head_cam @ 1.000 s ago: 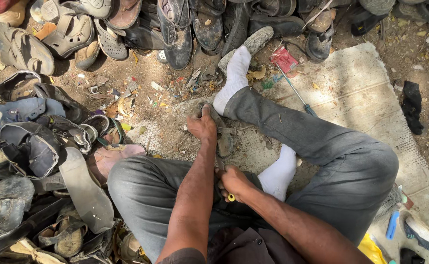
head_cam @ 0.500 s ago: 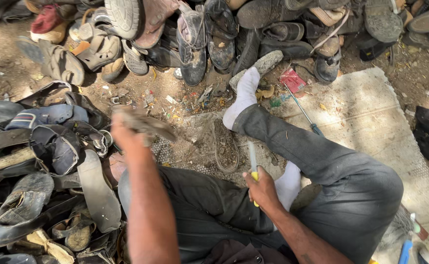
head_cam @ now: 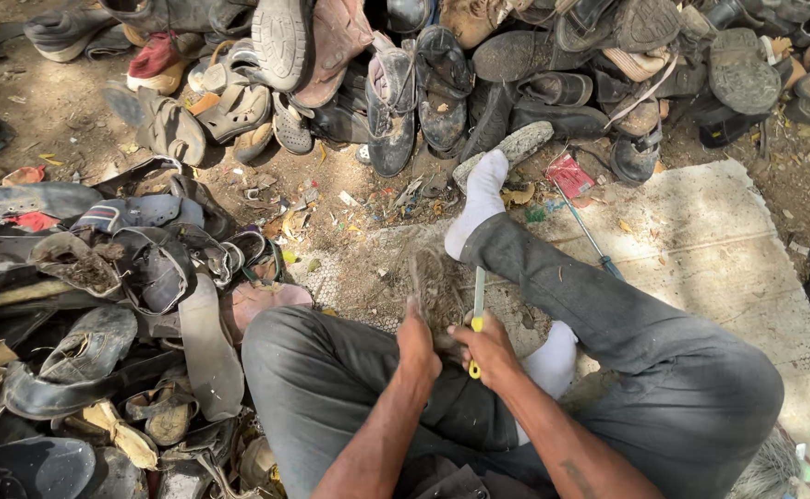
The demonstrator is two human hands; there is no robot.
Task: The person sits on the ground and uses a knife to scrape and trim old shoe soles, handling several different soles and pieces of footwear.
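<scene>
Slipping is the likely fault: the yellow-handled knife (head_cam: pixel 476 314), clenched in the right hand (head_cam: pixel 488 349) with its blade pointing away, could be driven off the worn shoe sole (head_cam: pixel 437 294) into the left hand (head_cam: pixel 418 344), which is closed around the sole's near end above the lap. Both forearms are angled inward.

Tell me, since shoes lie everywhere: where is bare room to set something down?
The pale mat right of the outstretched leg is mostly bare. Dirt at far left has some room. The shoe pile ahead and scraps on the left are crowded.
</scene>
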